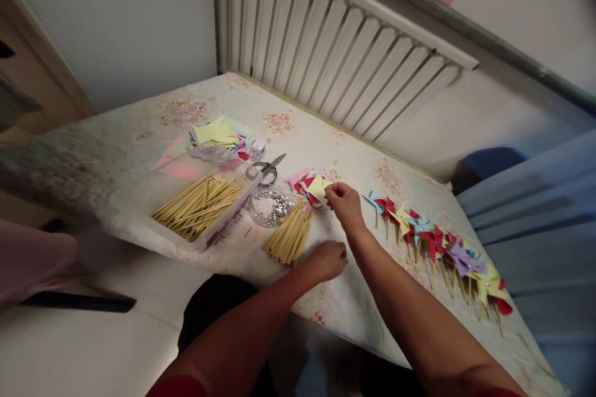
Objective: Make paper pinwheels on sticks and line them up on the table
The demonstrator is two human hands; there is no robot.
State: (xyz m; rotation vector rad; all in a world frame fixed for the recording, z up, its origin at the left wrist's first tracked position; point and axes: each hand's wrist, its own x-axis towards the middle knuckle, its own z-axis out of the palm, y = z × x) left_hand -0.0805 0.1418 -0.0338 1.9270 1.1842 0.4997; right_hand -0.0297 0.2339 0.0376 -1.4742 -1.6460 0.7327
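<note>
My right hand (345, 201) pinches the edge of a pale yellow paper square (318, 187), over a small pile of red, pink and blue paper pieces (302, 181). Closer to me, my left hand (329, 260) rests on the table with its fingers curled closed; what they may hold is hidden. A loose bundle of thin wooden sticks (289, 234) lies just left of it. Beside the sticks sits a round clear dish of small shiny metal pieces (270, 208). Black-handled scissors (269, 169) lie behind the dish, blades pointing away to the right.
A clear plastic box (200, 242) full of wooden sticks stands at the left front. Behind it are stacked coloured papers (215, 133) and a small white box (257, 147). Finished paper pinwheels (434, 242) line the right side. A radiator (335, 43) runs behind the flowered tablecloth (278, 123).
</note>
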